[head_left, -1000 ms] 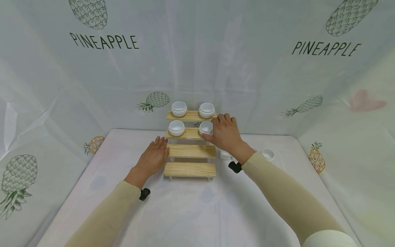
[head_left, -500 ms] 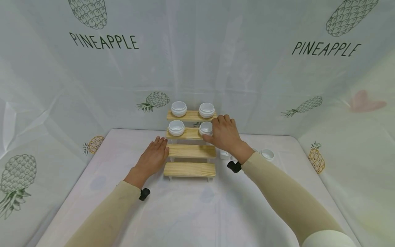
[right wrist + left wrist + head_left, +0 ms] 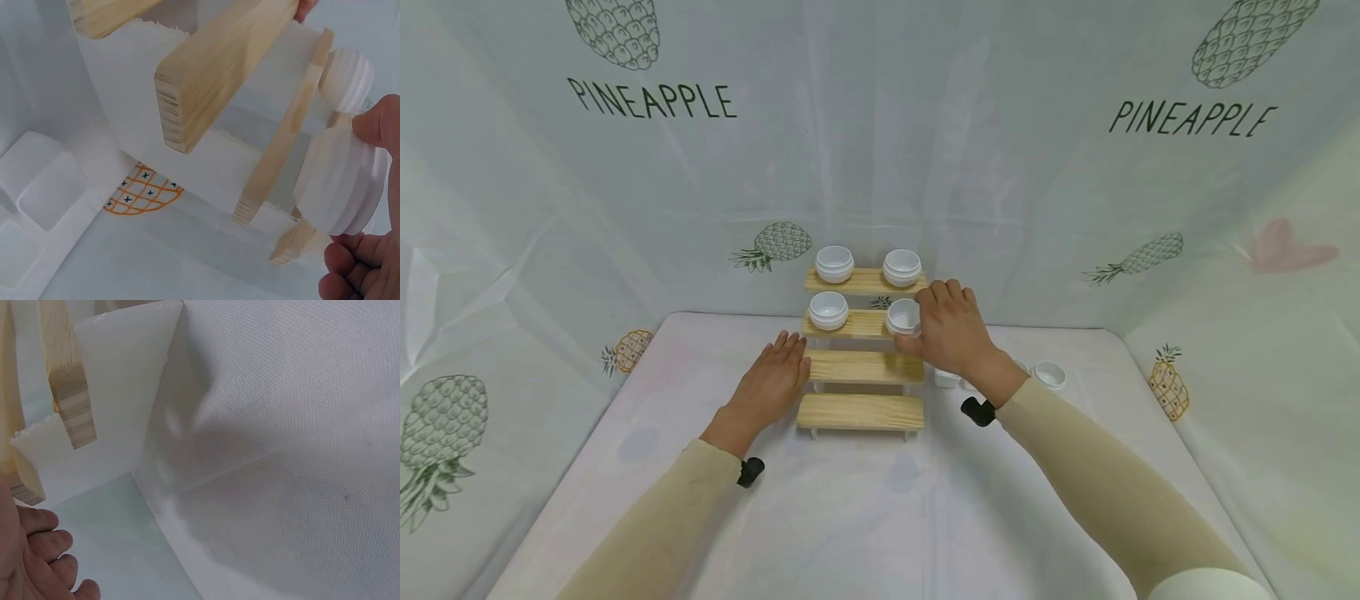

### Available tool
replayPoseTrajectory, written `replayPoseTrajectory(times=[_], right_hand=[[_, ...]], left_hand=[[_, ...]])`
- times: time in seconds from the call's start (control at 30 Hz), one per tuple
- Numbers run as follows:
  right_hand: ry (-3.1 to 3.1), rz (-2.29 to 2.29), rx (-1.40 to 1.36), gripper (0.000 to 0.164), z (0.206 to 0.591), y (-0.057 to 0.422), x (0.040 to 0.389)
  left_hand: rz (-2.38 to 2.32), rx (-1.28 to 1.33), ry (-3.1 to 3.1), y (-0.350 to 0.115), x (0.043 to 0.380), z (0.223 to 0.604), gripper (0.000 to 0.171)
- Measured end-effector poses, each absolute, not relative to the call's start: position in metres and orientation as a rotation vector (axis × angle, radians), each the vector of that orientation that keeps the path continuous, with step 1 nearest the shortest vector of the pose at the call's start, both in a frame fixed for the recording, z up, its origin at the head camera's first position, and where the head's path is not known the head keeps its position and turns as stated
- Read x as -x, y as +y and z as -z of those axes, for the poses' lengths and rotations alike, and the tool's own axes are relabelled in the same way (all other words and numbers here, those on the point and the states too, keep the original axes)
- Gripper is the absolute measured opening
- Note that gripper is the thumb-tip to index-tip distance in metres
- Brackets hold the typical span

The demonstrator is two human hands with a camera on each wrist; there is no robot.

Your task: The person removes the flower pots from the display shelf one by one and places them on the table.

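Note:
A four-step wooden stand (image 3: 867, 367) with white supports stands at the table's back. My right hand (image 3: 955, 329) grips a small white ribbed bowl (image 3: 340, 181) between thumb and fingers, at the right end of the second step from the top. Whether the bowl touches that step I cannot tell. Another white bowl (image 3: 828, 310) sits at that step's left end. Two more, a left bowl (image 3: 834, 263) and a right bowl (image 3: 902, 267), stand on the top step. My left hand (image 3: 771, 379) lies with straight fingers against the stand's left side, near the third step.
Right of the stand, partly behind my right arm, are a white round dish (image 3: 1049, 375) and a white squarish container (image 3: 946, 378). In the right wrist view, white square-hollowed containers (image 3: 53, 194) lie at left. A pineapple-print curtain (image 3: 880, 150) hangs behind the table.
My right hand and the bowl in it have shifted slightly right and toward me. The left hand and the stand stay where they were.

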State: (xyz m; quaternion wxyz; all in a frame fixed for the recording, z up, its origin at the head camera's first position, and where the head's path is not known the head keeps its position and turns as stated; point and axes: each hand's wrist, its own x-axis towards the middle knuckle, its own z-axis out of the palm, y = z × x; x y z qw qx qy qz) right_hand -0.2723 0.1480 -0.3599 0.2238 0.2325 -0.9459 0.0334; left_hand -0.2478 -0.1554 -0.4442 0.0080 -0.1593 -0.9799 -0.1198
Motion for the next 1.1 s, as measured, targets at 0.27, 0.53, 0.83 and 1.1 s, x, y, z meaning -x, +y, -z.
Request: replayPoseTrajectory(times=[0.27, 0.53, 0.83, 1.1], right_hand=[[-2.552, -0.115, -0.648, 0.061, 0.357, 0.165, 0.262], [-2.569, -0.125, -0.613, 0.06, 0.363, 0.187, 0.25], [-2.514, -0.11, -0.619, 0.064, 0.395, 0.206, 0.237], [-2.541, -0.147, -0.632, 0.06, 0.441, 0.216, 0.221]], left_hand=[[0.374, 0.504, -3.058, -0.157, 0.248, 0.445, 0.061], [0.378, 0.507, -3.059, -0.157, 0.25, 0.446, 0.061], [0.384, 0.506, -3.055, -0.157, 0.249, 0.447, 0.06], [0.39, 0.507, -3.058, -0.157, 0.25, 0.447, 0.061]])
